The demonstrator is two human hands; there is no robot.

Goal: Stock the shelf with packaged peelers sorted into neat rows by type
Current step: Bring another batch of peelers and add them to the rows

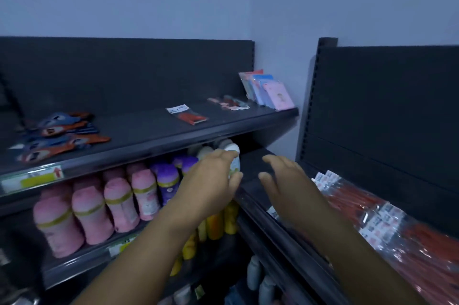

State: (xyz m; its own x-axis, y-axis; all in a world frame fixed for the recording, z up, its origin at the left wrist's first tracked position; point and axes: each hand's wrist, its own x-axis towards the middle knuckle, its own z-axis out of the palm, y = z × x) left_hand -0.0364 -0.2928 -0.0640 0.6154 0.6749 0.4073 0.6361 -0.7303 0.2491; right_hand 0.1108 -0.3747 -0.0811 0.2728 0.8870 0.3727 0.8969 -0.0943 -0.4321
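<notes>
A: Where the shelves meet at centre frame, what do the hands hold?
B: Nothing; left hand (pixel 211 180) and right hand (pixel 280 180) hover, fingers loosely spread. Red packaged peelers (pixel 387 225) lie lower right, long axes running toward the lower right corner.

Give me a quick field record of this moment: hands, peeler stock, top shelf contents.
left hand: in front of the white bottle, contact unclear
right hand: open, fingers spread, holding nothing
peeler stock: red packaged peelers lying in a row on the right-hand shelf
top shelf: one red pack lying flat, blue and orange packs at left, pastel cards upright at right
shelf below: pink bottles, purple bottles
</notes>
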